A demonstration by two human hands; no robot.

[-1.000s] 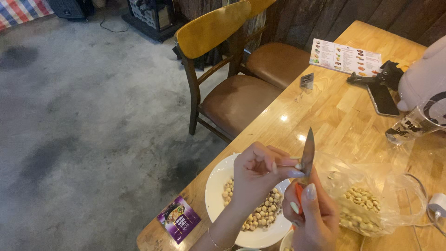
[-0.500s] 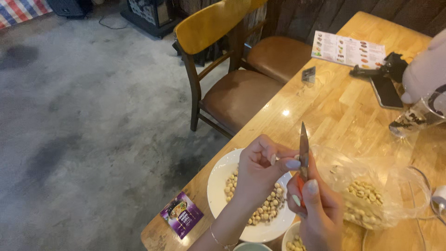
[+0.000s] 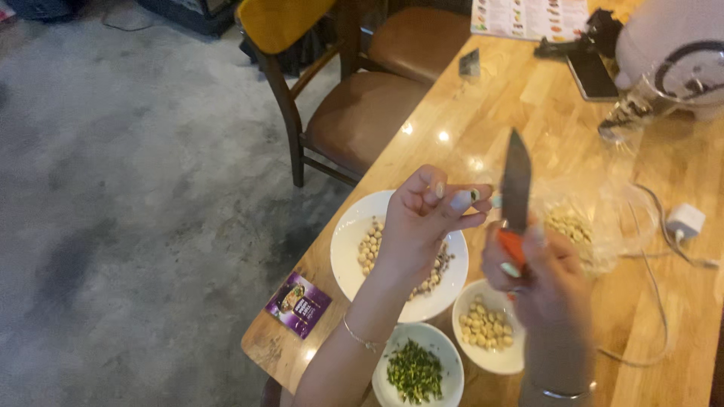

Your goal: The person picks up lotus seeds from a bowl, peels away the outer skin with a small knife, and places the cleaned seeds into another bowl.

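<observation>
Two hands up over the near-left part of the wooden table [image 3: 573, 143]. Left hand [image 3: 430, 215] closed, thumb and fingertips pinching a small pale seed [image 3: 474, 195]; seed mostly hidden, can't tell its condition. Right hand [image 3: 539, 279] wrapped tight around orange handle of a knife [image 3: 516, 188], dark blade pointing up and away, tip above table centre. Blade just beside the pinched seed, not clearly touching.

Below left hand: large white plate [image 3: 354, 249] w/ scattered pale seeds, near the table's left edge. Small white bowl [image 3: 490, 354] of peeled pale seeds sits under right hand, just beside the plate. Second white bowl [image 3: 445, 354] w/ chopped green bits at near edge, touching distance of both. Purple sachet [image 3: 299, 304] lies flat at near-left corner.

Clear plastic bag [image 3: 603, 218] w/ more seeds right of the knife. White charger [image 3: 685, 220] and cable toward right edge. Phone [image 3: 591, 74], printed leaflet [image 3: 528, 16] at far end. Wooden chair [image 3: 354, 113] w/ brown seat stands off the left edge.
</observation>
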